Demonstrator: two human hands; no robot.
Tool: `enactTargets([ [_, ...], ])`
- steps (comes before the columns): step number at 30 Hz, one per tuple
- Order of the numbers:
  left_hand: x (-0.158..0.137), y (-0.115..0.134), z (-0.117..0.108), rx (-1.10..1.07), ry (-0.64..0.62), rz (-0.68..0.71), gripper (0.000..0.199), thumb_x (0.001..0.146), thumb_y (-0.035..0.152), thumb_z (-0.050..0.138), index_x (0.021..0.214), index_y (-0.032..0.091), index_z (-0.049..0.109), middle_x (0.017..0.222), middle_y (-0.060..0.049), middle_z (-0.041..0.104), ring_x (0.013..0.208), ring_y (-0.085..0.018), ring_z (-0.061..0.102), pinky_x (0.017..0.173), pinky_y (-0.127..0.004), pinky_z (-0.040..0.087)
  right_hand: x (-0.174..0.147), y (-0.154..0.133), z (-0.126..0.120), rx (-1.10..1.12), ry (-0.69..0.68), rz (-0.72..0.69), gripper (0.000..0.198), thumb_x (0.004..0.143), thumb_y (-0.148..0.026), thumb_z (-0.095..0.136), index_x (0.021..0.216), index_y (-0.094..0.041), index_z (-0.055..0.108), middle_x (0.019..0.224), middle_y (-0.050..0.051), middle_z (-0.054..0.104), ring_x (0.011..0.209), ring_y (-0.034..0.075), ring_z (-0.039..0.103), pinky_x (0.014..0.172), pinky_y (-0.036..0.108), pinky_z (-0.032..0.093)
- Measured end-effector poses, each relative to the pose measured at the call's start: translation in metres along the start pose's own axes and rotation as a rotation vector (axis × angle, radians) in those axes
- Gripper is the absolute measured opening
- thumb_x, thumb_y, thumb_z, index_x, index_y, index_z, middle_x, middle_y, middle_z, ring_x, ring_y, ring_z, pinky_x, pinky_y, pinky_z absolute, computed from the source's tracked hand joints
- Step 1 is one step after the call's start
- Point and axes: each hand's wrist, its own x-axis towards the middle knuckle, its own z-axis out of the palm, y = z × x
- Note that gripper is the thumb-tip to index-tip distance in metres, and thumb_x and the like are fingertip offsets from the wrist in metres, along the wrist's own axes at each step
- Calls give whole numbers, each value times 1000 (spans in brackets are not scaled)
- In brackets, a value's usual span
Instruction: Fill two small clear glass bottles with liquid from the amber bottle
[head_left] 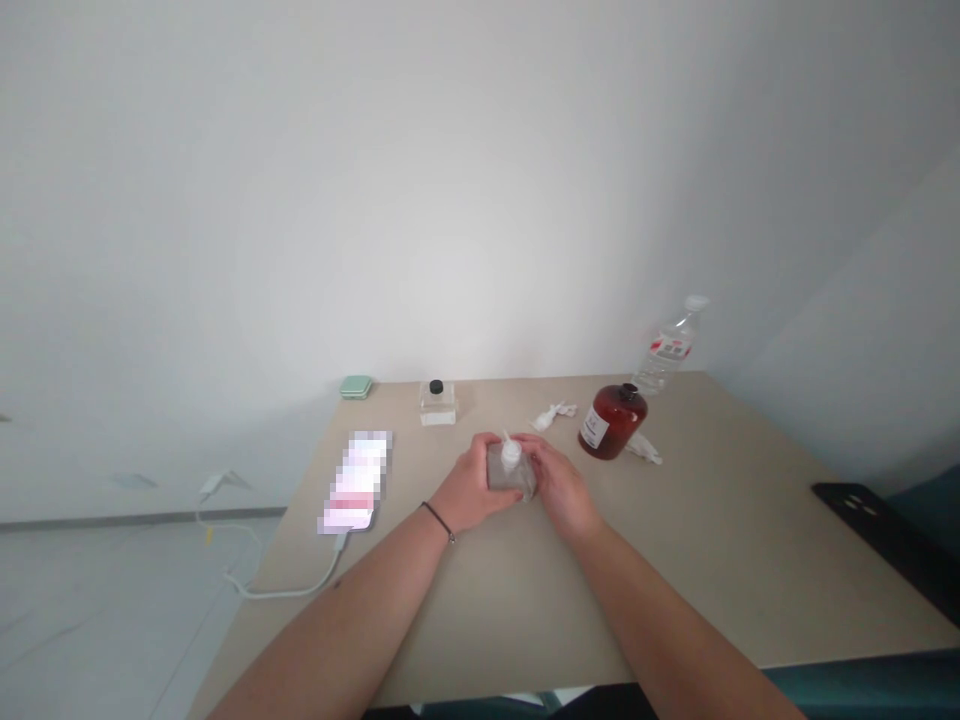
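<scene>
At the middle of the table, a small see-through bottle with a white nozzle top (501,474) is between my two hands. My left hand (466,488) is wrapped round its left side, with the thumb along the near edge. On the other side, the fingers of my right hand (564,490) are curled against the bottle; some fingertips are hidden behind it. A brown bottle (619,424) with a white label and an open neck stands just beyond my right hand. Crumpled white tissue (553,415) lies behind the hands.
A clear square bottle with a black cap (438,404) and a green case (356,387) stand at the back. To the left lies a phone (356,482) on a white cable (300,590). A plastic water bottle (666,350) is back right; a black object (885,540) lies at the right edge.
</scene>
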Motion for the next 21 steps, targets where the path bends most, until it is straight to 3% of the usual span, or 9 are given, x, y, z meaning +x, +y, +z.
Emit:
enactTargets([
  [3,0,-2,0,-2,3,-1,71,65,27,80,123,21,38,113,-7,59,103,-24,58,92,-40,45,0,-2,0,135,36,7,28,79,-39,60,55,-23,60,100,3,71,101,23,61,90,35,45],
  [6,0,-3,1,0,-1,-1,71,66,27,80,123,21,38,114,-8,59,105,-25,58,93,-40,44,-1,-3,-1,93,23,60,16,74,-29,58,80,-25,72,98,3,71,97,22,62,87,35,46],
  [9,0,-2,0,3,-8,1,71,66,26,79,123,21,37,115,-8,59,105,-25,59,93,-40,45,-1,-3,-2,9,-54,58,36,69,-22,55,99,-25,73,113,3,68,106,24,59,89,36,46],
  [11,0,-1,0,-4,-12,7,71,66,25,79,123,21,37,115,-8,59,105,-25,59,92,-40,45,-2,-3,-4,38,-59,47,29,65,-20,55,86,-25,74,117,3,67,107,24,58,87,34,46],
  [14,-1,0,0,-12,-16,9,72,65,26,80,123,21,37,115,-8,59,104,-25,59,92,-41,45,-3,-2,-5,114,-37,62,17,65,-18,56,71,-24,70,108,2,69,97,22,61,82,33,47],
  [17,0,-2,-1,-33,-29,11,72,66,27,80,124,20,37,115,-9,58,105,-26,59,92,-42,46,-3,-5,-5,64,-84,57,29,70,-21,58,94,-27,72,104,2,69,97,22,62,87,36,47],
  [21,2,-10,-6,-161,-125,99,78,65,30,84,126,21,36,125,-10,54,115,-28,55,99,-44,43,-1,-17,-6,-175,-333,-50,37,77,-34,68,113,-28,71,127,5,60,124,27,50,108,42,34],
])
